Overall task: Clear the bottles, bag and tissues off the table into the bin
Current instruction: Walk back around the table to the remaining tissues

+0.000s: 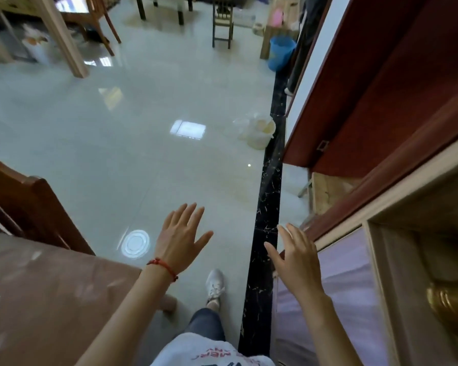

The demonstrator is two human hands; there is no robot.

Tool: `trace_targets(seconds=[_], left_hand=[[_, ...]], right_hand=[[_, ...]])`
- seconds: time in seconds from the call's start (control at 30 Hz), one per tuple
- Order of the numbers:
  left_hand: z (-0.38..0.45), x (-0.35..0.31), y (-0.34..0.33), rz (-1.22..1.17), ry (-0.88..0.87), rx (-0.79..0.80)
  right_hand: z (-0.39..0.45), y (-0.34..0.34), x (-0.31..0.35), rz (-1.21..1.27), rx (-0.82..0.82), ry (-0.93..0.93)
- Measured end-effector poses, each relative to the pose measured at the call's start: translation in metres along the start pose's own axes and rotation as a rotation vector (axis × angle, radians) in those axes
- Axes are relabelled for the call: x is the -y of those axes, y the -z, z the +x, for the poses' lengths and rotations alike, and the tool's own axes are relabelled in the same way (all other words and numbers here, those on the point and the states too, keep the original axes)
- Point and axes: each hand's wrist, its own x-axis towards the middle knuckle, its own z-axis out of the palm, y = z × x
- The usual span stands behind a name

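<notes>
My left hand (181,237) is raised over the glossy floor with its fingers spread and nothing in it; a red cord sits on its wrist. My right hand (295,256) is also open and holds nothing, close to the red door frame. A cream bin (259,132) lined with a clear bag stands on the floor ahead, by the black floor strip. The reddish-brown table (37,294) fills the lower left; only its bare corner shows. No bottles, bag or tissues are visible on it.
A dark wooden chair (24,199) stands by the table at left. A red door (368,101) and a glass panel run along the right. Farther off are a blue bucket (280,55), a small chair (222,25) and wooden table legs (64,40).
</notes>
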Motion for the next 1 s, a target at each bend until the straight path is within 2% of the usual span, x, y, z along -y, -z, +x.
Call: trace_targets(seconds=[0.3, 0.5, 0.77, 1.0], left_hand=[[0.142, 0.037, 0.039, -0.014, 0.009, -0.008], [0.208, 0.062, 0.051, -0.013, 0.045, -0.033], [0.282, 0.102, 0.058, -0.046, 0.233, -0.060], [0.329, 0.136, 0.079, -0.096, 0.505, -0.153]], right_hand=[[0.155, -0.004, 0.024, -0.006, 0.033, 0.009], [0.238, -0.006, 0.039, -0.031, 0.043, 0.060], [0.354, -0.026, 0.062, -0.026, 0.068, 0.195], [0.474, -0.042, 0.108, -0.003, 0.114, 0.458]])
